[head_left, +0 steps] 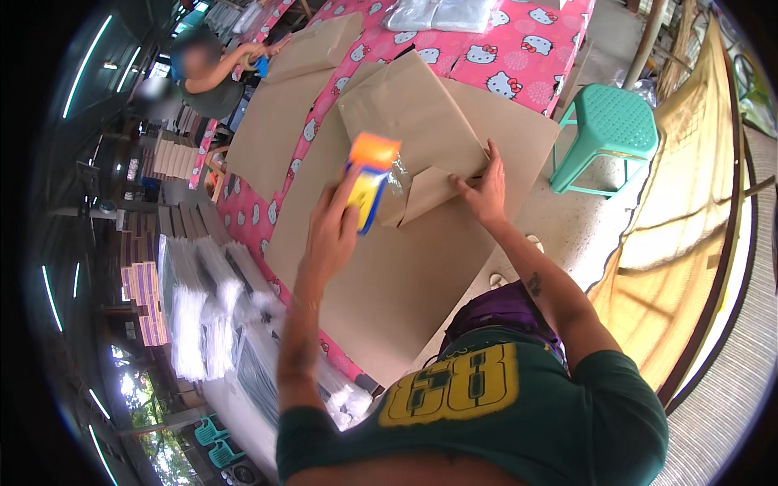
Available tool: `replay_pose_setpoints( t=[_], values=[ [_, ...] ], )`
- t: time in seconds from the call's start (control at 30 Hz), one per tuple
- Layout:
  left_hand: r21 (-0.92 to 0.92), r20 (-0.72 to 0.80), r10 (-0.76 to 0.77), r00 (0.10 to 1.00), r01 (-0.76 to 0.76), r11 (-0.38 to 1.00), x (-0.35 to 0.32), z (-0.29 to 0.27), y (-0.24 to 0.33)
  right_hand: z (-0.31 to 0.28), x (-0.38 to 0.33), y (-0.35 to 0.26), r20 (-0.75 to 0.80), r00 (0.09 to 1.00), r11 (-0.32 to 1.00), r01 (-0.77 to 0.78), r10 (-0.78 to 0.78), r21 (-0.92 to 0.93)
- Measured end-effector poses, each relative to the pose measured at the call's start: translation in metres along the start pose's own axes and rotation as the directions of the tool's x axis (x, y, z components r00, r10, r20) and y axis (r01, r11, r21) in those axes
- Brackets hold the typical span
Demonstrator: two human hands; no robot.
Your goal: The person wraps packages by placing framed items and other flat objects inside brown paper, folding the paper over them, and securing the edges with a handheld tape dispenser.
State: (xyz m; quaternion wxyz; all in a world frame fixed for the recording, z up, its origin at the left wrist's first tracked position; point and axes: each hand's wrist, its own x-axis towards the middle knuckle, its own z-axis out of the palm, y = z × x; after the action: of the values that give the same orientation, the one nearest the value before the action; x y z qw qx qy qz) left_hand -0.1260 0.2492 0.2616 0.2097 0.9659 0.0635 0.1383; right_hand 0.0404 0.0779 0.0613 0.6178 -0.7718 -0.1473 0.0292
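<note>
A flat rectangular parcel [417, 105] wrapped in brown paper lies at a slant on a large brown paper sheet [356, 292]. In my raised left hand [328, 231] is a tape dispenser [370, 182] with an orange top and a yellow-and-blue body, blurred by motion. It is above the parcel's near left part, where clear shiny tape [397, 174] shows. My right hand [486, 190] grips the parcel's near right corner, its thumb on the folded paper flap [429, 190] and its fingers along the side edge.
A pink patterned cloth [535, 44] covers the table. Across it, another person [215, 81] handles a second brown parcel [316, 49]. Clear plastic packs [442, 14] sit at the far edge. A green stool [608, 121] stands right. Plastic-wrapped stacks [203, 316] line the left.
</note>
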Motion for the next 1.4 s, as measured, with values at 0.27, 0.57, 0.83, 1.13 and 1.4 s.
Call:
replay_pose_setpoints(
  t=[0.27, 0.57, 0.83, 1.13, 1.4],
  values=[
    [0.076, 0.621, 0.130, 0.773, -0.225, 0.971, 0.185, 0.092, 0.013, 0.013, -0.007, 0.004, -0.104, 0.993, 0.995, 0.056, -0.048, 0.076],
    [0.269, 0.841, -0.227, 0.491, -0.015, 0.963, 0.123, 0.028, -0.048, 0.002, -0.007, 0.001, -0.050, 0.998, 1.000, 0.024, -0.025, -0.018],
    [0.594, 0.734, -0.554, 0.392, 0.025, 0.804, 0.049, 0.000, -0.122, 0.006, -0.005, -0.004, 0.075, 0.996, 0.989, 0.061, -0.052, -0.133],
    [0.594, -0.093, -0.472, 0.877, 0.429, 0.680, -0.080, 0.025, -0.171, -0.011, 0.006, 0.003, 0.169, 0.971, 0.956, 0.206, -0.172, -0.211],
    [-0.745, -0.309, -0.763, 0.568, 0.354, 0.565, -0.084, 0.172, -0.090, -0.027, 0.014, 0.016, 0.359, 0.905, 0.933, 0.308, -0.227, -0.188]
  ],
)
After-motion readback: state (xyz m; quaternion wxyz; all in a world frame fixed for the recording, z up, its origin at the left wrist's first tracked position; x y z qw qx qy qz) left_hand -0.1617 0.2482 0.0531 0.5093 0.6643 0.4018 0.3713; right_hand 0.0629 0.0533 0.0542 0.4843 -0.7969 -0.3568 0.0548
